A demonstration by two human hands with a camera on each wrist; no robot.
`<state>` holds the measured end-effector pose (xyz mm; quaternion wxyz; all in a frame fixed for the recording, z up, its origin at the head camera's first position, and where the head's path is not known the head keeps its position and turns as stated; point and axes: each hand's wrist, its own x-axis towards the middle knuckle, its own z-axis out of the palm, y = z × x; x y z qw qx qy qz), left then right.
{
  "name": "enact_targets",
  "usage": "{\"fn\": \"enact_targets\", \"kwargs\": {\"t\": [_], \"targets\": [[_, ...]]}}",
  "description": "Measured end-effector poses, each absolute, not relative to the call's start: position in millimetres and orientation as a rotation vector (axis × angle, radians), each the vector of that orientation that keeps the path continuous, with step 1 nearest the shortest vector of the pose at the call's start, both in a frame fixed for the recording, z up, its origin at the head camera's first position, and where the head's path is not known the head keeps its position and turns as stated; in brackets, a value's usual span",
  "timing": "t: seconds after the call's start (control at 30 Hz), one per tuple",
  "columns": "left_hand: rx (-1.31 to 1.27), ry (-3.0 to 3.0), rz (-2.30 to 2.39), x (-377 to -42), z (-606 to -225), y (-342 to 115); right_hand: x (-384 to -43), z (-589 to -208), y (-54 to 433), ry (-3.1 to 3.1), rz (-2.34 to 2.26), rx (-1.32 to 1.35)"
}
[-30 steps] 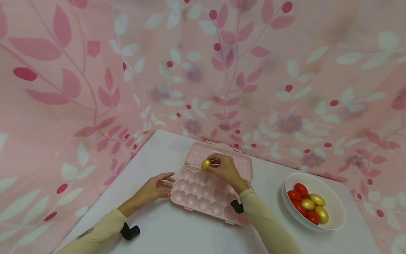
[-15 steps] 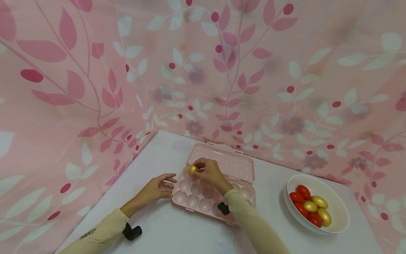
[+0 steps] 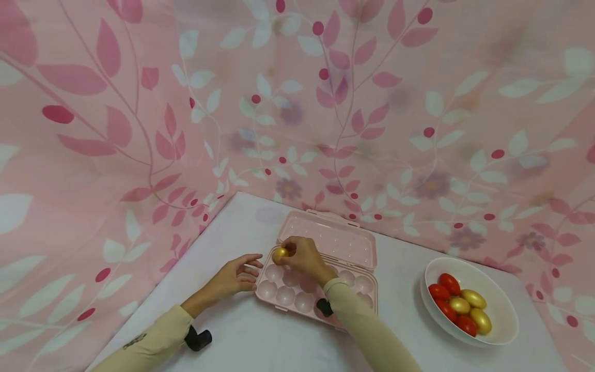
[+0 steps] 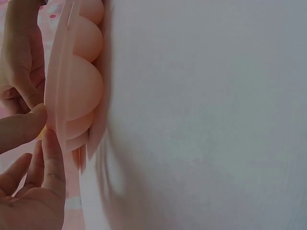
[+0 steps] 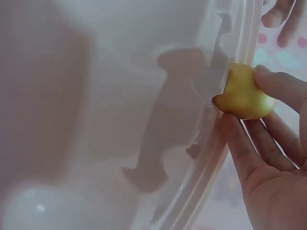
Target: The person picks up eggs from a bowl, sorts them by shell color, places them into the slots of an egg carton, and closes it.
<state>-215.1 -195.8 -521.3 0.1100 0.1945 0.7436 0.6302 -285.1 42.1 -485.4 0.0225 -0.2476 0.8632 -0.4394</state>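
The left hand, fingers spread, is at nine o'clock on the pink tray; the gold egg is at its ten o'clock corner cup, pinched by the right hand. Best lowered squarely and released gently.

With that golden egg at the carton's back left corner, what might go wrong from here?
The right grip pinches the golden egg at the outermost corner of the carton; released off-centre, it might roll out.

The left grip is right by the carton's left edge, so a nudge could shift the carton during placement.

In the head view, the black piece at the right wrist overlaps the carton's front row; lowering that arm might knock it.
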Motion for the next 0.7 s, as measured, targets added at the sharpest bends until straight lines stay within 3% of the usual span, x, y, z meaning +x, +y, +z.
{"fn": "enact_targets", "kwargs": {"t": [0.4,0.7], "targets": [[0.612,2.179,1.874,-214.0,-522.9,-195.5,-281.1,-476.1,58.1,2.795,-1.225,-0.919],[0.59,2.23,1.825,-215.0,-522.7,-196.2,-281.5,-415.6,189.6,3.128,-1.112,-0.828]]}}
